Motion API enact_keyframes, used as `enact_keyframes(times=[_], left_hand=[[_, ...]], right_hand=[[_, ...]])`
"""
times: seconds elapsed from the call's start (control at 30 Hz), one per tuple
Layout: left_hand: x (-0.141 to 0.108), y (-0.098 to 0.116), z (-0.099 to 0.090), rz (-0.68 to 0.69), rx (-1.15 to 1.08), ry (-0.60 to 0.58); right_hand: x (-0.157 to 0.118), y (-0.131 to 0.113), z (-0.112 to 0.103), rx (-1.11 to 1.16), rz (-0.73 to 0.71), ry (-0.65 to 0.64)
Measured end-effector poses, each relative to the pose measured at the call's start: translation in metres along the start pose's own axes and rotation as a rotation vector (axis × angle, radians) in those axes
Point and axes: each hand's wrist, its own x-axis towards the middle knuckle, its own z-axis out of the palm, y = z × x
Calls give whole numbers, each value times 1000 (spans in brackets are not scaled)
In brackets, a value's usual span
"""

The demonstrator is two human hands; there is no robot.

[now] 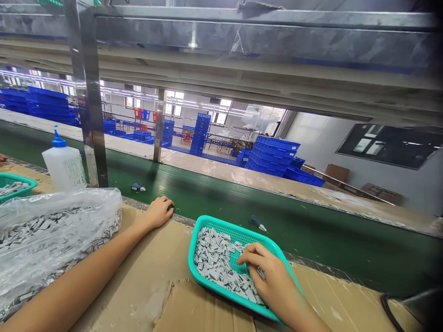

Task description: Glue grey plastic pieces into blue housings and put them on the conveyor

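A teal plastic basket [194,265] holds many small light-grey plastic pieces [214,258]. My right hand [268,272] is over its right part, thumb and forefinger bent close together; any piece between their tips is too small to make out. Part of the basket's perforated floor shows beside the fingertips. My left hand [159,213] rests at the bench edge by the green belt, fingers curled, with a dark spot inside the curl that I cannot identify. A clear plastic bag [69,235] of similar grey pieces lies left of my left forearm.
Two small dark-blue and white parts [138,187] lie apart on the green conveyor belt [214,198]. A white bottle with a blue nozzle [64,163] stands beside a metal post [90,106]. Another teal basket [29,183] sits far left. A metal shelf [207,34] hangs overhead.
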Motion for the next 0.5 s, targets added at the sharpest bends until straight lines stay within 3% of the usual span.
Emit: enact_keyframes(times=[0.5], left_hand=[[-1,0,-1,-6,45,11]], right_hand=[[0,-2,-1,87,14,-61]])
